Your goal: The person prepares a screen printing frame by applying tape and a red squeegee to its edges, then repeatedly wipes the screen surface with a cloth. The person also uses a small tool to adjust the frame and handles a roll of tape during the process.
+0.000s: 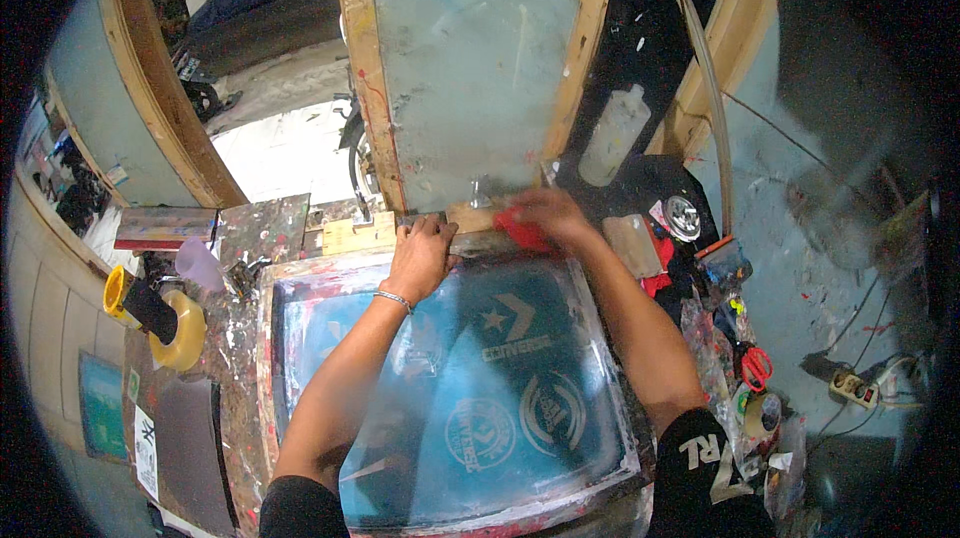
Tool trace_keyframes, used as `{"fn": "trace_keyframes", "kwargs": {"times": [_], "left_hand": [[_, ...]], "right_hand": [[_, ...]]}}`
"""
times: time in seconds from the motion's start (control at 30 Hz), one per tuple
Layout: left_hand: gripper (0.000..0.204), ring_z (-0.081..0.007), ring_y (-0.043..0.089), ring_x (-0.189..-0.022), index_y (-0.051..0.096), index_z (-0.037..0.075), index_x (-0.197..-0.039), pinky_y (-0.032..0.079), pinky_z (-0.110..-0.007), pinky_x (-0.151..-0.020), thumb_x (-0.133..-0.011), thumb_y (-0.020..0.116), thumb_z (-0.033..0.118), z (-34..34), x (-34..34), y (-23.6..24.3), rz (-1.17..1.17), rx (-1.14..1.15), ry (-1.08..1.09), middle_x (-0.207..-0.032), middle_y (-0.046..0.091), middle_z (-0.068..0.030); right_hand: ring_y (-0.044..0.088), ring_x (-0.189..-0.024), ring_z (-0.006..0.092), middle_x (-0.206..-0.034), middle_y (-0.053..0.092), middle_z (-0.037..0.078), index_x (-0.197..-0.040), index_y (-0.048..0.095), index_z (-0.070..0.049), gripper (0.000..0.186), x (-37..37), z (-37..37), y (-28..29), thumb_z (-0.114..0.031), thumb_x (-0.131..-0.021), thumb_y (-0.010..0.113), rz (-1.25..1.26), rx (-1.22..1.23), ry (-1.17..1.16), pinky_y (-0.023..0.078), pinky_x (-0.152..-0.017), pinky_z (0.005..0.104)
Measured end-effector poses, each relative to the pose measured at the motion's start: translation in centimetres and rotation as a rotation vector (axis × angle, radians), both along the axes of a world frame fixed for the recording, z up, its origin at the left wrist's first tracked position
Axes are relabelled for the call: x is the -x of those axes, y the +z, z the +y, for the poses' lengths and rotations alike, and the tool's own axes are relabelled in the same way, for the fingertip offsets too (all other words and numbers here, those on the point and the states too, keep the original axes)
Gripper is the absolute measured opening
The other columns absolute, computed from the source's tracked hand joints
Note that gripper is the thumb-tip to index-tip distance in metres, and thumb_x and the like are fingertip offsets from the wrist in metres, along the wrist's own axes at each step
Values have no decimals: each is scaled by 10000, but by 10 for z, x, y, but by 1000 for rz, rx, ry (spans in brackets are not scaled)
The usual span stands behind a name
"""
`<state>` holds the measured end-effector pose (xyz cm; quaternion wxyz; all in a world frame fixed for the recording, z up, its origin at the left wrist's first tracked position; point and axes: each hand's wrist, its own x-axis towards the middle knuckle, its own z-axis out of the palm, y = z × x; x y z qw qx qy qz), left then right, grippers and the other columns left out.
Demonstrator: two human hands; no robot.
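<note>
Red cloth (518,230) is in the right hand (556,219) near a translucent bottle (615,136), left hand's (424,256) grip unclear.

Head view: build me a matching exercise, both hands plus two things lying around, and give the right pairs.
Column one
1. left hand
2. scissors
3. right hand
4. translucent tape roll

Column two
A. blurred, at a red cloth
B. left of the blue screen
C. bracelet at the wrist
D. red-handled, right of the blue screen

Right pairs: 1-C, 2-D, 3-A, 4-B
</note>
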<state>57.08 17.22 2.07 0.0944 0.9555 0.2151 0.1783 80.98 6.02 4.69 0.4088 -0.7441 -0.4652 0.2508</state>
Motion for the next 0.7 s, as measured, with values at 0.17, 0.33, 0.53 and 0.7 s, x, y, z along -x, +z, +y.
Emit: {"fn": "trace_keyframes", "kwargs": {"times": [0.17,0.33,0.53,0.7], "left_hand": [[592,-346,509,-1163,581,73,-1230,394,-444,-970,-712,782,279,6,1,-8,-49,-35,-18,-1218,557,-157],[563,-365,525,-1130,575,61,-1222,416,-444,-948,-731,770,256,4,-1,-13,-117,14,-31,-1192,559,-166],[560,-376,526,-1124,564,40,-1234,423,-446,-946,-741,763,215,1,7,-7,-119,57,-28,-1213,554,-170],[548,-376,523,-1135,573,28,-1225,419,-450,-967,-744,761,211,11,16,-10,-128,34,-21,-1246,547,-174]], "right_hand": [[644,-933,186,-1061,699,131,-1133,676,-29,353,-9,13,-5,-182,-817,708,-147,77,146,506,-852,338],[647,-993,219,-1131,668,163,-1133,644,37,296,-31,32,7,-142,-902,595,-65,89,356,509,-905,356],[635,-1050,318,-1128,647,217,-1088,614,57,289,-22,26,-18,-168,-921,539,889,-287,45,506,-934,419],[637,-1044,347,-1091,654,223,-1097,596,42,287,-10,43,-28,-155,-889,583,1,-450,131,500,-938,416]]}}
